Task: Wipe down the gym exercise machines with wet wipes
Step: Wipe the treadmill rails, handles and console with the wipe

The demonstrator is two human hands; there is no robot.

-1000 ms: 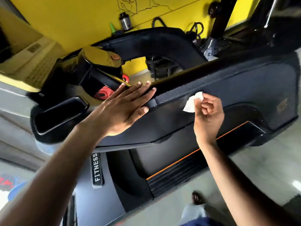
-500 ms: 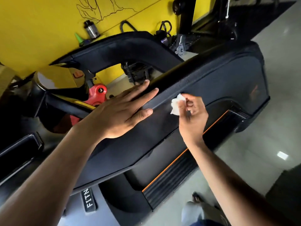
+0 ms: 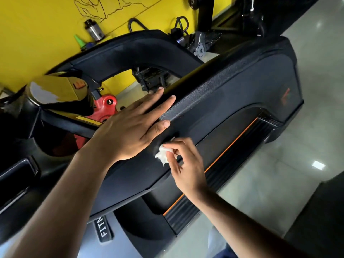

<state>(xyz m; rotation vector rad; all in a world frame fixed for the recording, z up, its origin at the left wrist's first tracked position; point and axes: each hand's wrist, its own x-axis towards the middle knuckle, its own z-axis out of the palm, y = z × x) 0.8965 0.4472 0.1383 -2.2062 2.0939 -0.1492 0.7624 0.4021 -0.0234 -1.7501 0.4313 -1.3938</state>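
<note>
One wet wipe [image 3: 163, 152], crumpled and white, is pinched in the right hand [image 3: 186, 164] against the black machine shroud [image 3: 232, 101]. The left hand [image 3: 130, 127] lies flat and released, fingers spread, on the shroud just beside it. Two hands, one machine.

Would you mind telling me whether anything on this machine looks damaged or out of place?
Nothing stands out. The black side cover looks intact. The left hand lies flat on it, while the right hand presses the crumpled wet wipe against it.

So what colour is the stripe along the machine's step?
Orange stripe, clearest in the head view.
</note>
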